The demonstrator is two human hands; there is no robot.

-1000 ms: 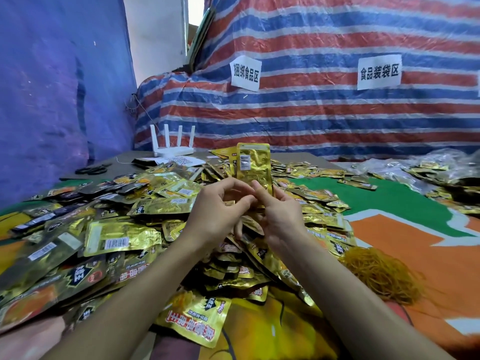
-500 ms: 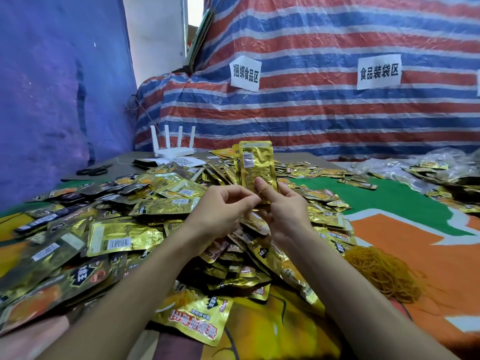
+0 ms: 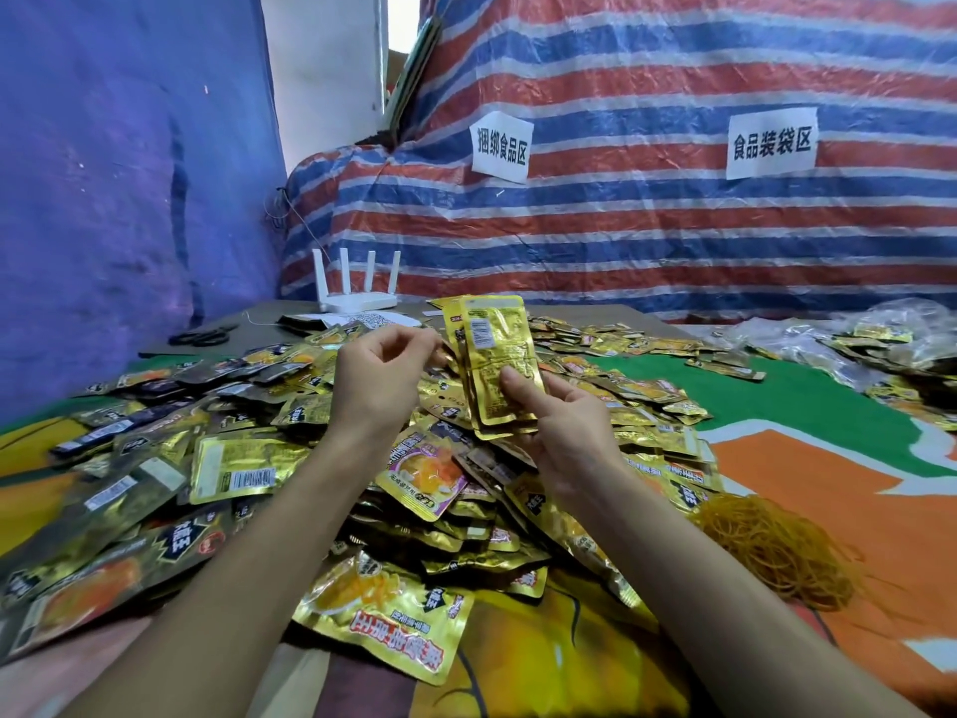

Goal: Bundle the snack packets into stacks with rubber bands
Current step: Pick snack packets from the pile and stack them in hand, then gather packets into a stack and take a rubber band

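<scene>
Glossy foil packets (image 3: pixel 497 355); crinkled woven-plastic tarp (image 3: pixel 647 225).

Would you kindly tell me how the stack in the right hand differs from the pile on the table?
The held stack stands upright, edges aligned; the pile lies scattered at mixed angles. The held stack is a few packets gripped by the right hand; the pile is many, loose. The held stack shows its labelled gold back; the pile mixes fronts and backs. Both are gold snack packets.
</scene>
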